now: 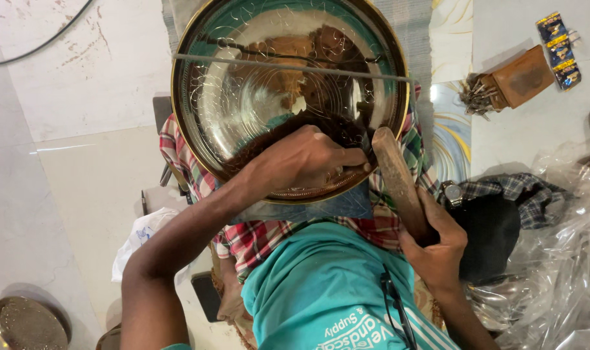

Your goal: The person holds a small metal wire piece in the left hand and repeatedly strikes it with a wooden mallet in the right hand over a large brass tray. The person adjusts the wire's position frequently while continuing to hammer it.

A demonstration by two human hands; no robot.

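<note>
1. Round metal tray (256,84), brass-rimmed with a mirror-bright face bearing fine engraved lines. It rests tilted on the person's lap over a checked cloth (269,236), its face turned up toward the camera and its near rim low against the body. Judged: the lap and cloth cushion it and keep the working edge within reach of both hands.

2. Checked cloth, red, green and white, spread under the tray and over the knees; it shows at the tray's left, right and near sides.

3. Crumpled clear plastic sheeting (560,259) at the right edge, on the tiled floor (75,168).

4. Left hand (301,162), closed narrow, fingers pinched round a small dark tool (366,152) whose tip meets the tray near its lower right rim. The heel of the hand lies on the tray, apparently to steady the tool. The tool's length is largely hidden by the fingers; its working end points away from the body, toward the tray face.

5. Right hand (437,249), wrapped tight round the lower end of a wooden mallet (398,181).

6. Wooden mallet, long and rounded. Long axis runs from the right hand up and leftward, its head just beside the tool's end. Judged: held poised to strike the tool.

7. Brown leather pouch (521,78) on the floor at upper right, well apart.

8. Small round metal dish (26,322), lower left corner.

9. Wristwatch (452,192) lying beside the right hand.
</note>
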